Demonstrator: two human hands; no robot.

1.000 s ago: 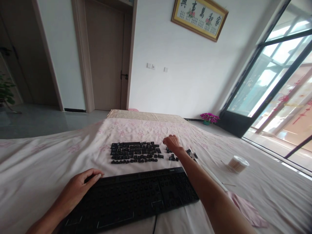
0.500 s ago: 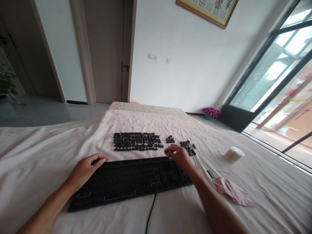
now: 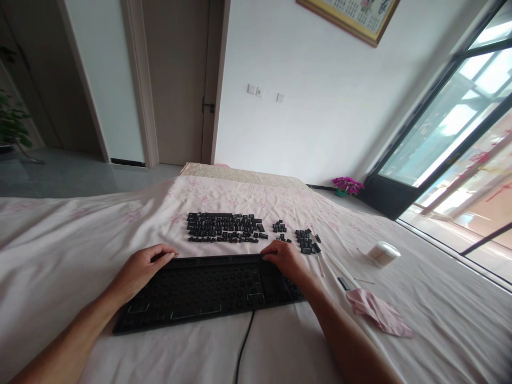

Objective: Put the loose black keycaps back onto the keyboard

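Observation:
A black computer keyboard point(image 3: 200, 290) with its keycaps off lies in front of me, its cord running toward me. My left hand point(image 3: 146, 266) is closed at its far edge on the left, thumb and forefinger on the rim. My right hand point(image 3: 282, 260) grips the same far edge right of the middle, fingers bent down onto it and partly hidden. Beyond the keyboard, loose black keycaps point(image 3: 222, 226) lie in rows. A small group of keycaps point(image 3: 279, 226) sits right of them, and another cluster point(image 3: 307, 242) lies farther right.
On the right are a round tub of cotton swabs point(image 3: 384, 253), loose swabs, a small dark brush-like piece point(image 3: 343, 284) and a pink cloth point(image 3: 378, 312). A pale flowered sheet point(image 3: 80, 240) covers the surface. Past it stand a door point(image 3: 176, 80) and pink flowers point(image 3: 347, 185).
My right hand has moved left along the keyboard's far edge and lowered its fingers onto it. The left hand stays at its place on the edge. The view has shifted slightly.

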